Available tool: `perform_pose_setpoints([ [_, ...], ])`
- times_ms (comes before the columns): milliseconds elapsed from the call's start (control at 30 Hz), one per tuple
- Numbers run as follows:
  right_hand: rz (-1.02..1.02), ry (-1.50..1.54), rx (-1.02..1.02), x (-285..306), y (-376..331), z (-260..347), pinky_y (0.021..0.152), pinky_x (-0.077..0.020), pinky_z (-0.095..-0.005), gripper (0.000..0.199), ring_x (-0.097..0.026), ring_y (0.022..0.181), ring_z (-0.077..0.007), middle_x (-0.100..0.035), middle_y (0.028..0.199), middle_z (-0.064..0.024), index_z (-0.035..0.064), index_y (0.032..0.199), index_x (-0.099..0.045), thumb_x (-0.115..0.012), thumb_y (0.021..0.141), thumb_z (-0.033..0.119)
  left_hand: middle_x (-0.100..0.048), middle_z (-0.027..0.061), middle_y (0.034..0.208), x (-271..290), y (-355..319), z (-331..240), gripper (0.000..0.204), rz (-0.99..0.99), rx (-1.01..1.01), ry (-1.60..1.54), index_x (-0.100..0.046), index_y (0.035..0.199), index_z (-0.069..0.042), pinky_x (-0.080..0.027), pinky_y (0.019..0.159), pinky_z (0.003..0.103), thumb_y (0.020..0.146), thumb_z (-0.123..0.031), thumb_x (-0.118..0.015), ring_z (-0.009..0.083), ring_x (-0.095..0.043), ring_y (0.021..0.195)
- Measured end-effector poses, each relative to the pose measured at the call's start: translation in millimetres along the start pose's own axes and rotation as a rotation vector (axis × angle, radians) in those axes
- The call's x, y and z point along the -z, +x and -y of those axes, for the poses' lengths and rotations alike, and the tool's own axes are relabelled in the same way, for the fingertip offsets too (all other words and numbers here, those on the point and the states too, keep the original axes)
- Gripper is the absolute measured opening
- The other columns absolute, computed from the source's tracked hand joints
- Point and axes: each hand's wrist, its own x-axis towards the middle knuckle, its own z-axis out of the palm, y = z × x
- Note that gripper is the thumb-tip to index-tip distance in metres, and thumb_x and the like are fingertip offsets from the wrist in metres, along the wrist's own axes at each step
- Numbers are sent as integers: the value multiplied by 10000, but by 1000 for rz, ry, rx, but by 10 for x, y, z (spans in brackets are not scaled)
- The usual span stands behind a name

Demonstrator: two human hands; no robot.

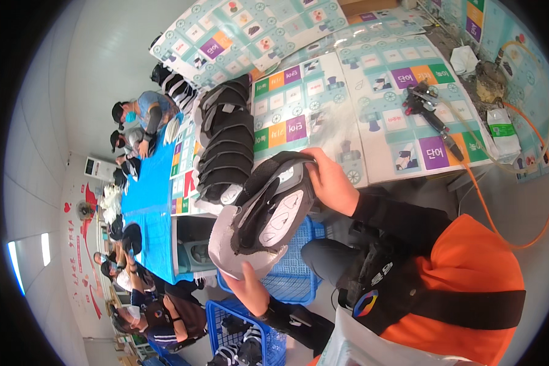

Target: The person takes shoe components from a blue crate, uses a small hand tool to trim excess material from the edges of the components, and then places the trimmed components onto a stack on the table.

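Stacked shoe uppers [226,143], a hose-fed tool [434,121] and co-workers [153,107] show a footwear workshop.

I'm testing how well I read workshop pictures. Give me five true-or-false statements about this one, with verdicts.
1. The left hand and right hand both hold one shoe part. True.
2. The spray gun is in the right hand. False: it lies on the table.
3. A row of dark shoe parts lies on the table. True.
4. The hose hanging beside the table is green. False: it is orange.
5. The basket nearest the picture's lower edge holds shoes. True.
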Motion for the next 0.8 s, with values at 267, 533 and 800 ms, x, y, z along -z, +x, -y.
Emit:
perform_pose_setpoints([
  [267, -163, -930, 287, 1563, 462, -395, 1072, -486, -507, 452, -563, 1233, -441, -603, 1268, -239, -55, 1257, -606, -736, 846, 82, -739, 310, 1075, -1455, 908, -915, 388, -7, -583, 630, -642, 1320, 72, -572, 852, 452, 1035, -184, -697, 465, -733, 974],
  [533, -122, -1418, -231, 2862, 475, -819, 995, -501, -466, 445, -577, 1138, -416, -621, 1163, -252, -74, 1102, -631, -776, 741, 143, -712, 236, 904, -2353, 1253, -675, 171, 292, -720, 831, -675, 1143, -116, -540, 722, 551, 975, -149, -670, 473, -696, 871],
  [800, -130, -821, -178, 2121, 463, -220, 862, -552, -515, 224, -697, 977, -424, -703, 945, -246, 5, 1022, -695, -663, 859, 155, -737, 226, 1020, -2591, 1231, -814, 302, 447, -650, 850, -691, 1221, -89, -566, 787, 537, 920, -83, -705, 463, -708, 923],
])
